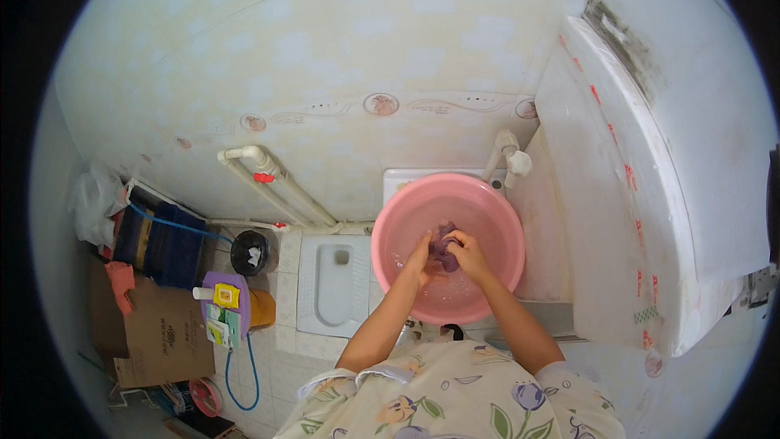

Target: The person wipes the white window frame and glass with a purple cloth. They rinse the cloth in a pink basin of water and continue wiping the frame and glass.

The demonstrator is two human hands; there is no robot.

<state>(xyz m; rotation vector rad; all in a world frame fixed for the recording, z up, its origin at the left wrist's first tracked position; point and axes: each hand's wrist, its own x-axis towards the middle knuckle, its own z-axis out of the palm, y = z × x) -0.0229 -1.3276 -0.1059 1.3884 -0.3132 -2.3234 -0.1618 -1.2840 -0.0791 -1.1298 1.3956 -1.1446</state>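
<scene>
A large pink plastic basin point(379, 244) of water rests on a white sink right in front of me. Inside it, both my hands are on a wet purple cloth point(448, 256). My right hand point(466, 251) grips the cloth from the right, with the fingers bent around it. My left hand point(421, 256) lies against the cloth's left side; whether its fingers close on the fabric is not clear. Part of the cloth is hidden by the fingers and the water.
A white tap point(518, 163) stands behind the basin's right rim. Left of the basin are a squat toilet point(335, 285), a black-lined bin point(249, 253) and a purple-topped stool point(244, 292) holding packets. A cardboard box point(167, 329) and blue hose point(258, 378) lie farther left.
</scene>
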